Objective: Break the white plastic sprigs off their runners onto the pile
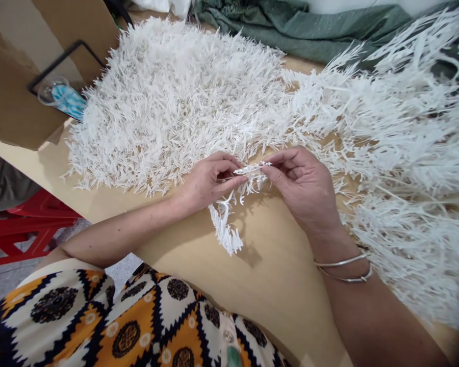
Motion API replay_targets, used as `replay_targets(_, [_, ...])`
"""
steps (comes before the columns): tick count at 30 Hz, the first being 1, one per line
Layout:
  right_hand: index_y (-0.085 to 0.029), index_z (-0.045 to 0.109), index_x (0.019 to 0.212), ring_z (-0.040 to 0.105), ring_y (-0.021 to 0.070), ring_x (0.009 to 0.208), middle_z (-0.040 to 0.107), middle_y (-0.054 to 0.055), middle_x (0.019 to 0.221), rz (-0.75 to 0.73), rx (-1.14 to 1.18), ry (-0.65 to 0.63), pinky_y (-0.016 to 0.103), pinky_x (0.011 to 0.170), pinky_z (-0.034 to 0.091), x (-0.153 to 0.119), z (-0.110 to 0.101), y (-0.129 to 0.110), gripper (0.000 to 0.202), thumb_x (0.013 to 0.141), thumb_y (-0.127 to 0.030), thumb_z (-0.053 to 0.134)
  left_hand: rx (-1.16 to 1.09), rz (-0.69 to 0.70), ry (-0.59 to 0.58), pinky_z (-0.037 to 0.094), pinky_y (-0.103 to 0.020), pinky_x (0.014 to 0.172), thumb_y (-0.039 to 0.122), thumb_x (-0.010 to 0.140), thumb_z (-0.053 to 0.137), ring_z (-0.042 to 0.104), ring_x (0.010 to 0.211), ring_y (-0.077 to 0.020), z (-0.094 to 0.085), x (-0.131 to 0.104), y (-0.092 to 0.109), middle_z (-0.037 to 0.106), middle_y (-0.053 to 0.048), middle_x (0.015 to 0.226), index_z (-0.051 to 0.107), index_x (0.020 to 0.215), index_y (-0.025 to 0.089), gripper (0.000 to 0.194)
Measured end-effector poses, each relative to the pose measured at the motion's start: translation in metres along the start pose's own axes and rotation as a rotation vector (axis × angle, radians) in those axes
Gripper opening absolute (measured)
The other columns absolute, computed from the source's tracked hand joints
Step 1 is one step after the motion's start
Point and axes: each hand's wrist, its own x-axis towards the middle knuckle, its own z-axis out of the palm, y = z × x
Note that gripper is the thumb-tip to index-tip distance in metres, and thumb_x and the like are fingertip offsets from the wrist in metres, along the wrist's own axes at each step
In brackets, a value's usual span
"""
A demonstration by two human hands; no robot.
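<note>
Between my two hands, just above the table, is a white feathery plastic-looking sprig point(226, 229). My left hand point(210, 178) pinches it between thumb and fingers, and one part of it hangs down below the palm. At its right end, the thumb and forefinger of my right hand point(302, 183) are closed on the tip. Behind the hands spreads a large heap of small white sprigs point(183, 97). To the right lies a pile of longer white branches point(405, 168), close to my right wrist.
A cardboard box point(42, 56) stands at the back left, with a clear cup and a blue-patterned item point(69, 101) by a black metal frame. Dark green cloth point(290, 28) lies along the back. Red plastic stools point(34, 224) are beside the table point(222, 285) at left.
</note>
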Motion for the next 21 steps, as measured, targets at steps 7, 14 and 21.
replay_targets(7, [-0.029,0.08,0.1,0.075,0.0206,0.091,0.081,0.001,0.099,-0.125,-0.278,0.036,0.041,0.092,0.061,0.0,-0.011,-0.004,0.012,0.09,-0.022,0.078,0.109,0.093,-0.053,0.042,-0.026,0.067,0.043,0.108,0.054,0.052,0.07,-0.0112,-0.005,0.001,0.002,0.054,0.0,0.072,0.058,0.076,0.018,0.041])
replay_targets(14, [-0.028,0.072,0.089,0.071,0.0219,0.085,0.077,0.002,0.09,-0.24,-0.462,0.069,0.041,0.083,0.058,0.0,0.001,-0.001,0.011,0.095,-0.021,0.066,0.146,0.11,-0.141,0.039,-0.026,0.065,0.046,0.107,0.054,0.051,0.068,-0.0107,-0.007,0.004,0.003,0.054,0.002,0.071,0.059,0.081,0.019,0.038])
replay_targets(21, [-0.025,0.065,0.082,0.061,0.0177,0.072,0.067,0.0,0.078,-0.156,-0.397,0.137,0.035,0.073,0.05,0.001,0.013,0.003,0.013,0.089,-0.015,0.063,0.139,0.173,-0.127,0.039,-0.025,0.066,0.045,0.108,0.054,0.05,0.068,-0.0106,-0.001,0.007,0.003,0.053,0.002,0.07,0.054,0.077,0.019,0.041])
